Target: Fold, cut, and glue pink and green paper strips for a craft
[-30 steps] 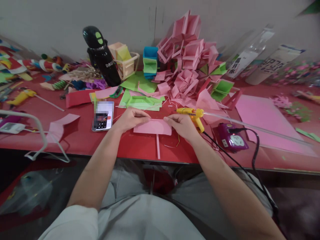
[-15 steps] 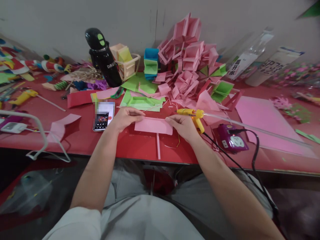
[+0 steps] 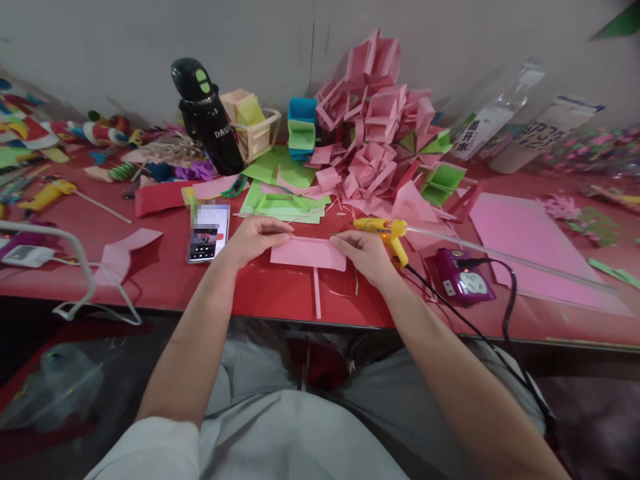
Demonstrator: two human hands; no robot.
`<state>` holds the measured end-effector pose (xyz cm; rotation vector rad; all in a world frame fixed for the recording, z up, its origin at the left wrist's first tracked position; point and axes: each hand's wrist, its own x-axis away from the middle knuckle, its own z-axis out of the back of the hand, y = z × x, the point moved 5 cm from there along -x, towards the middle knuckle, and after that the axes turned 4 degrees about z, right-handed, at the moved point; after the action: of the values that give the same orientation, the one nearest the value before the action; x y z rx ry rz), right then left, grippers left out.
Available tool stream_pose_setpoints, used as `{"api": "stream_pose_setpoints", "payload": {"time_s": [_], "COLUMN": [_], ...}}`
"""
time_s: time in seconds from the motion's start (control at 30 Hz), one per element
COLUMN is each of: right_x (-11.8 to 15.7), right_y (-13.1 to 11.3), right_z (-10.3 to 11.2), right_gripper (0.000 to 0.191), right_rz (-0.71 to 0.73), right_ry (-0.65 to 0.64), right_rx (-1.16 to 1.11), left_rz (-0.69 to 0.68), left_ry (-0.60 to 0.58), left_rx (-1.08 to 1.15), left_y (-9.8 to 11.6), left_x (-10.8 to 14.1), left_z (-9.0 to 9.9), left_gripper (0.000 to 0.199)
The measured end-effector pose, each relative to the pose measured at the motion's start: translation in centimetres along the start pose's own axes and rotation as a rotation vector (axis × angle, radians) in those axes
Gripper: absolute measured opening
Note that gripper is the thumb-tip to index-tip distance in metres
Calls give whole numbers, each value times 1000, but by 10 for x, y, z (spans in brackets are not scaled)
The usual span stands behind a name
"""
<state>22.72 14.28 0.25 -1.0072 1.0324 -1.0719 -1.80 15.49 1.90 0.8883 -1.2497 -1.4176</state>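
Observation:
Between my two hands is a small pink sheet of paper (image 3: 307,255), its far edge folded over in a narrow strip. My left hand (image 3: 257,239) pinches the far left corner with thumb and fingers. At the far right corner, my right hand (image 3: 360,252) grips the fold the same way. A thin pink paper strip (image 3: 317,293) lies on the red table, partly under the sheet and pointing toward me. Just beyond my right hand rests a yellow glue gun (image 3: 383,230) with a long clear glue stick in it.
A phone (image 3: 210,230) lies left of my left hand. Folded pink paper pieces (image 3: 373,120) are heaped at the back. A black bottle (image 3: 207,120) stands back left. To the right are a purple power socket (image 3: 464,277) with a black cable and a large pink sheet (image 3: 530,247).
Both hands keep their hold on the pink paper at nearly the same spot. The left fingers have slid very slightly right along its folded edge.

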Motion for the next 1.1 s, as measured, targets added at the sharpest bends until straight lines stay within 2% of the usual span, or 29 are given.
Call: {"api": "stream_pose_setpoints", "payload": {"time_s": [0.2, 0.4, 0.73, 0.97, 1.1], "right_x": [0, 0, 1, 0, 0], "right_y": [-2, -7, -14, -14, -12], "right_z": [-4, -8, -15, -15, -11], "right_gripper": [35, 35, 24, 22, 24], "right_rz": [-4, 18, 94, 106, 88], "right_ry": [-34, -56, -83, -85, -69], "right_rx": [-19, 31, 74, 73, 62], "left_rz": [-10, -56, -135, -100, -42], "left_ry": [-52, -88, -144, -160, -152], "left_rx": [-97, -99, -145, -136, -102], "left_y": [2, 4, 10, 8, 7], "left_x": [-3, -7, -9, -9, -9], "left_z": [-15, -24, -43, -43, -36], "left_gripper": [26, 23, 24, 24, 25]}}
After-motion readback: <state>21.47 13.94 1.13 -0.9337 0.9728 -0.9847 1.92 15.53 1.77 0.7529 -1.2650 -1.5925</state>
